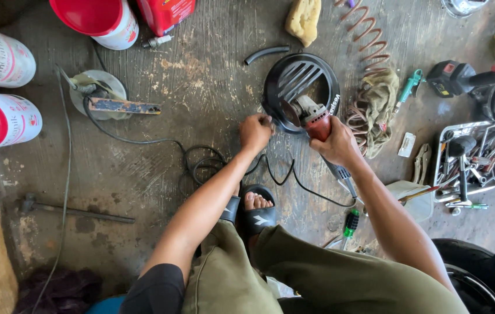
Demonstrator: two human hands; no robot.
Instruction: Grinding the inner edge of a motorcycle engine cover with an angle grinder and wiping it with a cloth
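My right hand [338,144] is closed around the body of a red and grey angle grinder [312,118], whose disc rests against the rim of a round black slotted cover [298,80] lying on the concrete floor. My left hand [256,131] is clenched at the cover's lower left edge, beside the disc. The grinder's black cord [285,174] loops over the floor below my hands.
Red and white cans [9,119] stand at the left. A tray of tools [471,163] and a black power tool [462,78] lie at the right. A coiled orange hose [369,40], a rag [378,104], a sponge [304,18] and a green-handled screwdriver [349,224] lie around. My sandalled foot [256,206] is below.
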